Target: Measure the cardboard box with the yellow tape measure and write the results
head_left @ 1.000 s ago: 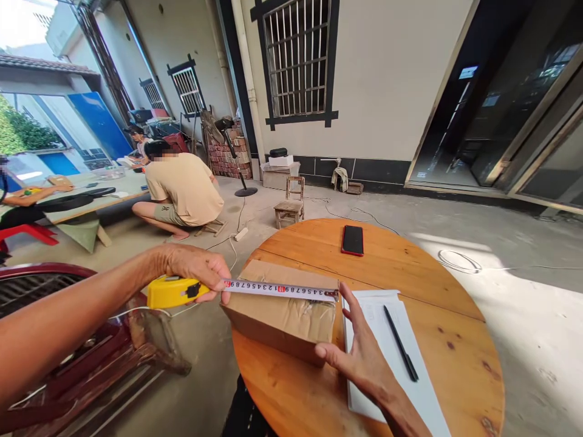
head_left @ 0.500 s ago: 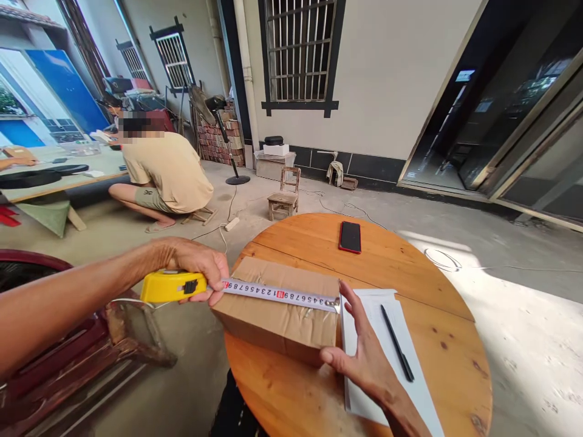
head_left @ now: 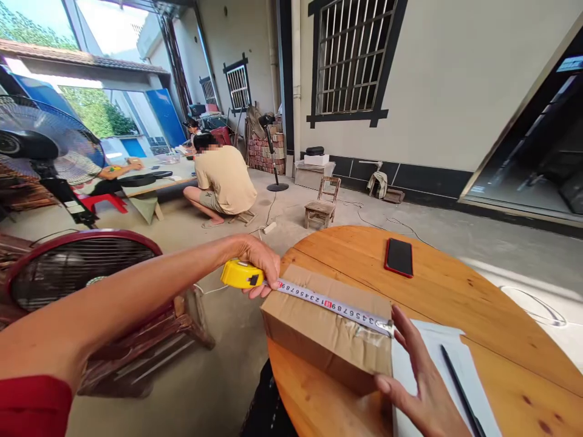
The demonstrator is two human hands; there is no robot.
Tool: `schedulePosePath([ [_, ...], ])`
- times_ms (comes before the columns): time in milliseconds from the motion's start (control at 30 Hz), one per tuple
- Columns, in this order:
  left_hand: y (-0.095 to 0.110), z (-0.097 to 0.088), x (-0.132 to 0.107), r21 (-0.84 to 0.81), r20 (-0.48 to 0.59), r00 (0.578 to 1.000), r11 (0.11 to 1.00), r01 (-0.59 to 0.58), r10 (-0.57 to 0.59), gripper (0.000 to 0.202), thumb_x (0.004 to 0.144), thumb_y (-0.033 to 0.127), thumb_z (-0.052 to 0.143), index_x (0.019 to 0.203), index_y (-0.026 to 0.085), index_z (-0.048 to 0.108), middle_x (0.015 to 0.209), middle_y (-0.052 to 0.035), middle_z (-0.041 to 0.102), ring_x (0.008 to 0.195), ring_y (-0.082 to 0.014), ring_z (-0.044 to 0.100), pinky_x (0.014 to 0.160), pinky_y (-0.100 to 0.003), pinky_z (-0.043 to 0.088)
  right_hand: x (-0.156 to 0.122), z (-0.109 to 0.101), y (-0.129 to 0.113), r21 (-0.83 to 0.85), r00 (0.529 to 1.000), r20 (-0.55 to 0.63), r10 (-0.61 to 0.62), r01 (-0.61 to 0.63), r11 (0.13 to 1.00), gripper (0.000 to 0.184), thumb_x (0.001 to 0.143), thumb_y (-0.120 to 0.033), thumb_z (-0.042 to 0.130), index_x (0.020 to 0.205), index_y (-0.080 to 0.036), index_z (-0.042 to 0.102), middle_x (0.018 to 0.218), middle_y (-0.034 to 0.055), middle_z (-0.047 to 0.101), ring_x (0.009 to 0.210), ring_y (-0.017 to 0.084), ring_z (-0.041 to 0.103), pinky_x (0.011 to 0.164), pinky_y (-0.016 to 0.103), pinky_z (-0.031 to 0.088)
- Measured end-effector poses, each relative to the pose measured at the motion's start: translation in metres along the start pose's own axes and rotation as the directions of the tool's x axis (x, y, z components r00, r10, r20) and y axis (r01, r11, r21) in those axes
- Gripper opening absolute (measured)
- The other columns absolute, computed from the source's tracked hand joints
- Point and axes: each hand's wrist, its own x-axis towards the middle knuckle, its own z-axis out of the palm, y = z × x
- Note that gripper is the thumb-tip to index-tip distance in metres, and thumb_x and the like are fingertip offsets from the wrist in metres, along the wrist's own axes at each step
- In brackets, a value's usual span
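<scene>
My left hand (head_left: pixel 263 262) is closed around a yellow tape measure (head_left: pixel 237 275) at the left end of a brown cardboard box (head_left: pixel 314 331). The pulled-out blade (head_left: pixel 328 303) lies along the box top, its metal end hook at the right edge. Beside that edge is my right hand (head_left: pixel 426 382), thumb and index finger spread apart. Its index fingertip is by the hook and its thumb is near the front corner; I cannot tell whether they press on the box. White paper (head_left: pixel 439 334) lies partly under this hand, with a black pen (head_left: pixel 458 382) on it.
The round wooden table (head_left: pixel 346 243) also bears a phone (head_left: pixel 399 257) with a red edge. Left of it is a red-rimmed fan (head_left: pixel 122 243), near a standing fan (head_left: pixel 54 139). A small wooden chair (head_left: pixel 321 206) stands behind. A person (head_left: pixel 225 182) crouches at another table.
My view has swung left, so the table, box and hands appear farther right. The standing fan at the left has come into view. Both hands keep about the same places at the box.
</scene>
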Motion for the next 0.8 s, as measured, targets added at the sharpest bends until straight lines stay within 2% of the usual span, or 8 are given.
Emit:
schedulePosePath([
  [167, -0.008, 0.006, 0.004, -0.005, -0.026, 0.997, 0.997, -0.077, 0.077, 0.032, 0.074, 0.037, 0.065, 0.059, 0.009, 0.070, 0.054, -0.0116, 0.068, 0.043, -0.0187, 0.056, 0.044, -0.028, 0.041, -0.001, -0.003, -0.013, 0.046, 1.000, 0.009, 0.029, -0.030, 0.998, 0.098, 0.068, -0.065, 0.061, 0.145, -0.028, 0.013, 0.152, 0.0101, 0.019, 0.135, 0.036, 0.025, 0.107, 0.059, 0.024],
  [333, -0.010, 0.005, 0.005, 0.013, -0.024, 0.989, 0.989, -0.145, 0.145, 0.037, 0.082, 0.033, 0.056, 0.062, 0.004, 0.068, 0.051, -0.0074, 0.067, 0.041, -0.0133, 0.052, 0.043, -0.021, 0.034, -0.001, -0.006, -0.020, 0.074, 1.000, 0.025, -0.005, 0.004, 0.997, 0.104, 0.064, -0.068, 0.063, 0.145, -0.024, 0.015, 0.151, 0.0097, 0.020, 0.137, 0.032, 0.022, 0.111, 0.051, 0.020],
  [467, -0.009, 0.003, 0.006, 0.014, -0.034, 0.987, 0.988, -0.155, 0.155, 0.032, 0.080, 0.032, 0.060, 0.066, 0.004, 0.069, 0.055, -0.0089, 0.068, 0.043, -0.0136, 0.054, 0.045, -0.020, 0.035, -0.003, -0.002, -0.015, 0.111, 1.000, 0.025, 0.010, -0.013, 0.994, 0.105, 0.064, -0.067, 0.064, 0.146, -0.028, 0.012, 0.153, 0.0079, 0.016, 0.137, 0.033, 0.022, 0.110, 0.051, 0.021],
  [600, -0.012, 0.002, 0.005, 0.003, -0.054, 0.987, 0.988, -0.154, 0.154, 0.030, 0.080, 0.031, 0.061, 0.070, 0.004, 0.069, 0.056, -0.0098, 0.068, 0.043, -0.0144, 0.053, 0.046, -0.022, 0.036, -0.002, 0.003, -0.008, 0.160, 0.999, 0.031, -0.035, 0.030, 0.987, 0.109, 0.063, -0.071, 0.061, 0.147, -0.028, 0.007, 0.154, 0.0064, 0.013, 0.139, 0.031, 0.016, 0.111, 0.051, 0.018],
  [800, -0.014, -0.002, 0.008, -0.002, -0.054, 0.985, 0.987, -0.162, 0.162, 0.028, 0.077, 0.032, 0.064, 0.063, 0.009, 0.070, 0.055, -0.0105, 0.067, 0.044, -0.0172, 0.054, 0.045, -0.025, 0.036, -0.002, 0.004, -0.005, 0.122, 0.996, 0.059, -0.073, 0.065, 0.990, 0.124, 0.051, -0.077, 0.063, 0.147, -0.027, 0.003, 0.154, 0.0078, 0.008, 0.140, 0.033, 0.010, 0.112, 0.053, 0.013],
])
